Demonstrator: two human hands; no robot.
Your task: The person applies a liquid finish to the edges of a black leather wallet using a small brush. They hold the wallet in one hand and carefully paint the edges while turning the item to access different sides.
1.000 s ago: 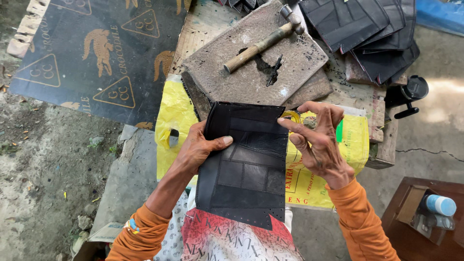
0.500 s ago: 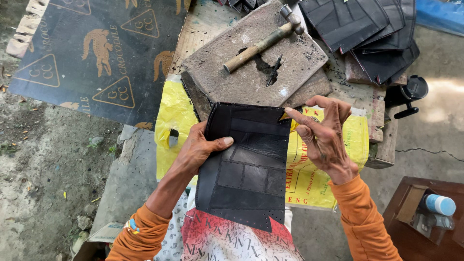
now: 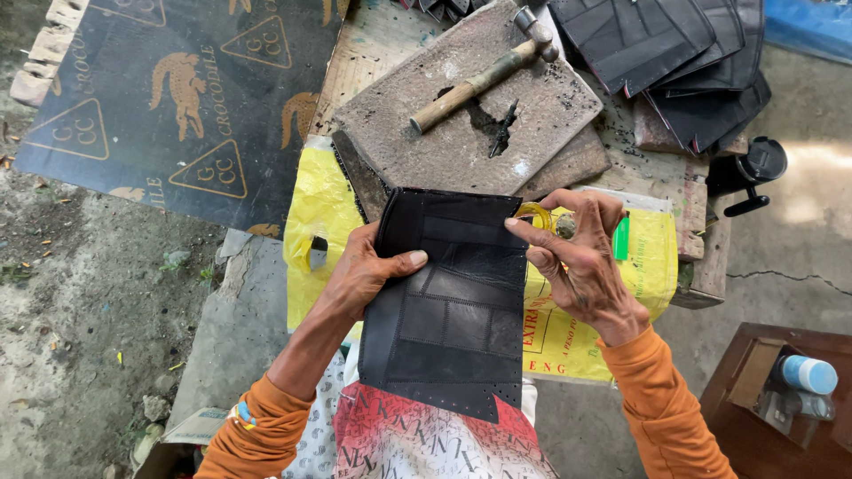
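The stitched black leather panel (image 3: 448, 306), long axis toward the body, is pinched at its left edge by the left hand (image 3: 368, 275), while its top right corner is touched by the right hand (image 3: 581, 262), fingers loosely curled around a yellow strip (image 3: 535, 213).

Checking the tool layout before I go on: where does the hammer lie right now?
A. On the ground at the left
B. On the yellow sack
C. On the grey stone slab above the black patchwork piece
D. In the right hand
C: the hammer lies flat on the grey stone slab, beyond the black patchwork piece, and neither of the hands touches it.
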